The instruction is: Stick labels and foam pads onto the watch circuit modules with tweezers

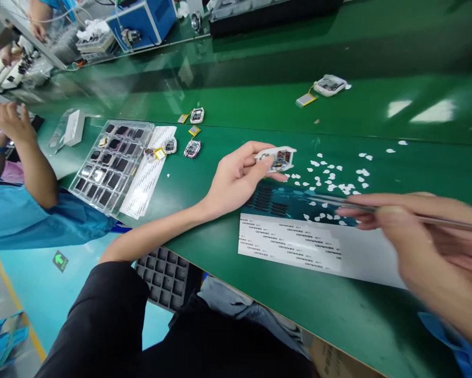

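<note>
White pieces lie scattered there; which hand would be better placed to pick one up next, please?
Probably the right hand: its tweezers point toward the white pieces, while the left hand holds a white-framed device.

Surface (338, 315): plain green, glossy, pale reflections. Held device (283, 159): white casing, dark and orange-brown specks inside. Thin tool (338, 201): silver-grey. Film strip (294, 203): translucent teal-blue, rows of black bars. Printed sheet (275, 233): white, dark lettering repeated in slanting rows. Small pieces (363, 172): white. Far battery (306, 98): silver, yellow edging. Tray (146, 131): clear, grid of mostly black squares. Near sleeve (102, 310): black; co-worker's sleeve (23, 215): bright blue.
</note>
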Available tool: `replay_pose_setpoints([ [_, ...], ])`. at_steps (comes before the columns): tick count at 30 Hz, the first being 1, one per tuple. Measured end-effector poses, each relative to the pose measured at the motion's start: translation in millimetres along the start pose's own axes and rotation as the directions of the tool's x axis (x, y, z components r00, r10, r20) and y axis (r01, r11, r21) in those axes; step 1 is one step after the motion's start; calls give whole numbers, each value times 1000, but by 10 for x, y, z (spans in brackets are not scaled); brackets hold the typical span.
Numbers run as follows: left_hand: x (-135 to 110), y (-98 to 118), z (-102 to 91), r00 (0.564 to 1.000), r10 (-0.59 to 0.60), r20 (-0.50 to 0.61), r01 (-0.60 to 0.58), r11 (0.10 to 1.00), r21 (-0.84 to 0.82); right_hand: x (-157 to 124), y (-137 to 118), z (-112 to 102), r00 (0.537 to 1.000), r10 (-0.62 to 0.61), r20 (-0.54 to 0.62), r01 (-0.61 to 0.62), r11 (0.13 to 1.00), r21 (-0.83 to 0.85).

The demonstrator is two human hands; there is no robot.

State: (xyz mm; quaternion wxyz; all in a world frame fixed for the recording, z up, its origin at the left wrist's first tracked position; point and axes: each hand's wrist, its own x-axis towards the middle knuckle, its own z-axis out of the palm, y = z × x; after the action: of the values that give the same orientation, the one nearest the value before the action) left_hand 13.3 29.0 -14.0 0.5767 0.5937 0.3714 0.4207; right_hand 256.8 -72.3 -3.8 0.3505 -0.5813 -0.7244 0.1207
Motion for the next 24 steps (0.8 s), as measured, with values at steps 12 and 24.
replay_pose_setpoints([
  [12, -2, -239, 94, 998, -68, 17, 68, 996, -61, 76, 25, 115, 968, -239, 81, 230, 968, 104],
  [24, 3, -104, -21, 982, 135, 131, -149, 984, 100, 131, 15, 128, 947, -307, 99, 306, 952, 26],
])
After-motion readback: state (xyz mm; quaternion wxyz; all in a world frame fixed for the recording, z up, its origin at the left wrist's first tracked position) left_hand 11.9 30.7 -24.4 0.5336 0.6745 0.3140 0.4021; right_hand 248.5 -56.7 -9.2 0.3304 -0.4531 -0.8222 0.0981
